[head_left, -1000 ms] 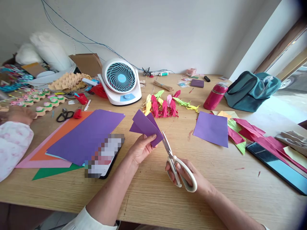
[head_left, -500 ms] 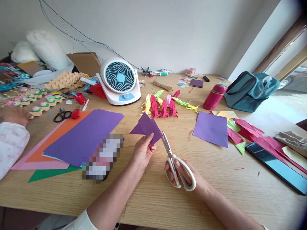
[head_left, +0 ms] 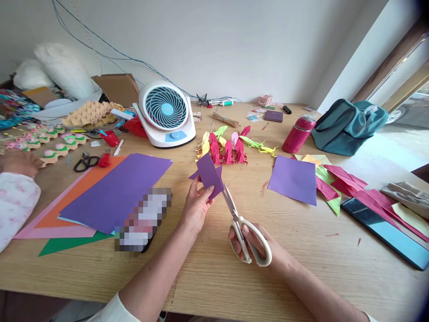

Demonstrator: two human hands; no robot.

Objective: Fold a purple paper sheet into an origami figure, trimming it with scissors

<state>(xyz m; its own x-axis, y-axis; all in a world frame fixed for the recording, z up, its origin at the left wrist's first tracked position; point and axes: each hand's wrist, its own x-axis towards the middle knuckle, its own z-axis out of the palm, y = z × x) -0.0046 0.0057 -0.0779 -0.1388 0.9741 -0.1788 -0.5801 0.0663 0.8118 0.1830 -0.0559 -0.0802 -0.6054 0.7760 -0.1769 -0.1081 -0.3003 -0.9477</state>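
Left hand (head_left: pixel 197 203) pinches a folded, angular piece of matte purple paper (head_left: pixel 208 171) by its near end, while the right hand (head_left: pixel 250 241) grips metal-bladed scissors with off-white looped handles (head_left: pixel 236 219), tips at the paper's edge. Pressing the layers together firmly, thumb clear of the blades, should keep edges true. Just beyond the left fingers, the paper looks crisp, pointed flaps jutting behind a flat front panel.

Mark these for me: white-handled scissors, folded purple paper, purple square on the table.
White-handled scissors (head_left: pixel 236 218): head view, at the pivot.
Folded purple paper (head_left: pixel 208 171): head view, middle of its front face.
Purple square (head_left: pixel 292 180): head view, middle of its upper face.
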